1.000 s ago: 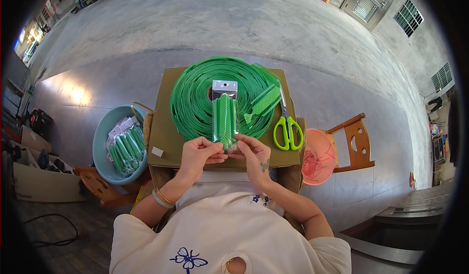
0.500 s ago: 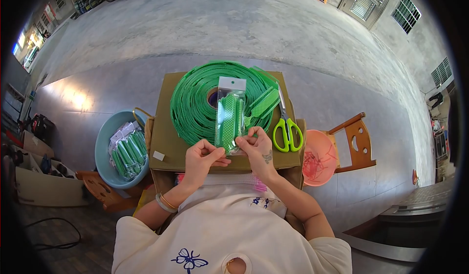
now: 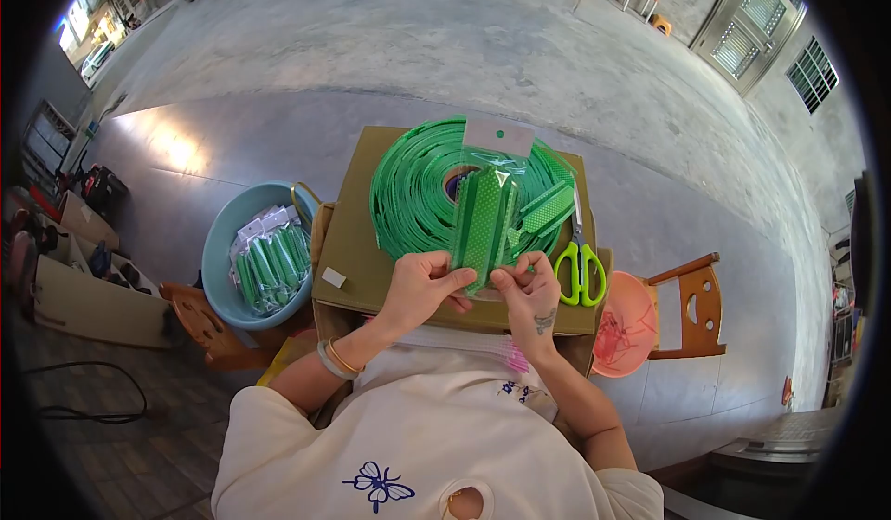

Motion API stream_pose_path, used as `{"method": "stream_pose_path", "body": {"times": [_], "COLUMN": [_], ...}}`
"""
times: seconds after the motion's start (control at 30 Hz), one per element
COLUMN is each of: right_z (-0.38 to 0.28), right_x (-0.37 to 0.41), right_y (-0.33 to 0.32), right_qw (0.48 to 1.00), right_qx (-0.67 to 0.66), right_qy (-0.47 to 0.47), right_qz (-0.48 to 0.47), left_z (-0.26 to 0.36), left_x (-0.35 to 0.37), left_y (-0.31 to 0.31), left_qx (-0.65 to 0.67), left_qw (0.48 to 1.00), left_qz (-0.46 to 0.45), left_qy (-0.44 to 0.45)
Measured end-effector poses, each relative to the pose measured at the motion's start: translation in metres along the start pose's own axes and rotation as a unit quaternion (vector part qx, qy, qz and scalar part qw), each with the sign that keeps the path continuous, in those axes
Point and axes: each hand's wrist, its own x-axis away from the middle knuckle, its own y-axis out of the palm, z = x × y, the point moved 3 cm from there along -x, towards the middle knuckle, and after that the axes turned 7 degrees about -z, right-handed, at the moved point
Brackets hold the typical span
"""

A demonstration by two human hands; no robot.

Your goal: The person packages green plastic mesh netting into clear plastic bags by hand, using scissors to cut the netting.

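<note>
Both hands pinch the lower end of a clear plastic bag [image 3: 485, 223] with a white hang-hole header, held upright above the box. Folded green dotted ribbon shows inside it. My left hand [image 3: 427, 283] closes on its bottom left corner, and my right hand [image 3: 529, 293] on its bottom right. Behind the bag lies a large roll of green ribbon [image 3: 413, 186], partly covered by it, with a loose dotted end [image 3: 548, 209] at its right side. Scissors [image 3: 580, 272] with lime-green handles rest on the box just right of my right hand.
A cardboard box [image 3: 357, 163] serves as the work surface, with a small white piece [image 3: 333, 278] at its left. Left of it, a blue basin [image 3: 215, 269] holds several filled bags. On the right stand a pink basin [image 3: 640, 330] with thin reddish pieces and a wooden chair [image 3: 703, 311].
The bag has tilted and risen closer to the camera, still in both hands. The camera view has shifted, so the box and basins appear further right.
</note>
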Motion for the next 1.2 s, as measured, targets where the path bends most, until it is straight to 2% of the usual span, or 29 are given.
{"method": "stream_pose_path", "body": {"times": [0.07, 0.17, 0.23, 0.3, 0.37, 0.43, 0.5, 0.57, 0.6, 0.63, 0.7, 0.73, 0.8, 0.87, 0.93, 0.97, 1.03, 1.1, 1.17, 1.2], "right_z": [0.001, -0.006, -0.013, -0.021, -0.026, -0.028, -0.033, -0.034, -0.031, -0.028, -0.021, -0.020, -0.015, -0.010, -0.005, -0.001, 0.006, 0.008, 0.014, 0.015], "right_x": [-0.002, -0.005, -0.008, -0.012, -0.016, -0.019, -0.019, -0.018, -0.019, -0.019, -0.019, -0.019, -0.018, -0.017, -0.015, -0.013, -0.013, -0.014, -0.014, -0.014], "right_y": [0.000, 0.001, -0.003, -0.019, -0.040, -0.062, -0.080, -0.100, -0.111, -0.121, -0.141, -0.148, -0.159, -0.160, -0.153, -0.151, -0.144, -0.134, -0.130, -0.129], "right_qw": [1.000, 0.999, 0.998, 0.998, 0.996, 0.993, 0.988, 0.983, 0.980, 0.977, 0.968, 0.956, 0.910, 0.869, 0.830, 0.819, 0.796, 0.771, 0.760, 0.759], "right_qx": [-0.015, -0.048, -0.053, -0.036, -0.020, -0.011, 0.008, 0.026, 0.043, 0.066, 0.116, 0.200, 0.362, 0.452, 0.526, 0.544, 0.580, 0.612, 0.623, 0.624], "right_qy": [0.004, -0.007, -0.025, -0.052, -0.075, -0.087, -0.102, -0.112, -0.103, -0.102, -0.096, -0.083, -0.054, -0.060, -0.047, -0.047, -0.051, -0.044, -0.055, -0.059], "right_qz": [-0.012, -0.023, -0.018, 0.002, 0.039, 0.078, 0.115, 0.146, 0.165, 0.178, 0.201, 0.199, 0.193, 0.195, 0.181, 0.176, 0.164, 0.170, 0.174, 0.177], "left_z": [0.003, 0.013, 0.016, 0.027, 0.025, 0.000, -0.077, -0.124, -0.119, -0.110, -0.131, -0.139, -0.119, -0.050, -0.002, 0.012, 0.043, 0.054, 0.050, 0.041], "left_x": [0.000, 0.005, 0.006, 0.018, 0.039, 0.065, 0.096, 0.129, 0.139, 0.146, 0.143, 0.139, 0.112, 0.071, 0.023, -0.003, -0.048, -0.085, -0.122, -0.142], "left_y": [-0.003, -0.016, -0.058, -0.113, -0.173, -0.234, -0.317, -0.339, -0.323, -0.306, -0.333, -0.342, -0.337, -0.275, -0.221, -0.193, -0.117, -0.053, -0.003, 0.015], "left_qx": [0.033, 0.063, 0.061, 0.082, 0.022, 0.059, 0.143, 0.127, -0.006, -0.138, -0.333, -0.424, -0.468, -0.444, -0.445, -0.423, -0.478, -0.457, -0.474, -0.512], "left_qw": [0.999, 0.997, 0.992, 0.963, 0.934, 0.906, 0.891, 0.882, 0.860, 0.809, 0.753, 0.713, 0.764, 0.798, 0.827, 0.858, 0.844, 0.856, 0.844, 0.827], "left_qz": [-0.025, -0.008, 0.087, 0.221, 0.325, 0.394, 0.415, 0.455, 0.493, 0.516, 0.494, 0.475, 0.429, 0.400, 0.342, 0.288, 0.164, 0.044, -0.028, -0.018], "left_qy": [0.019, 0.035, 0.066, 0.129, 0.146, 0.142, 0.118, -0.011, -0.131, -0.246, -0.281, -0.293, -0.119, -0.082, 0.024, 0.050, 0.181, 0.238, 0.251, 0.232]}}
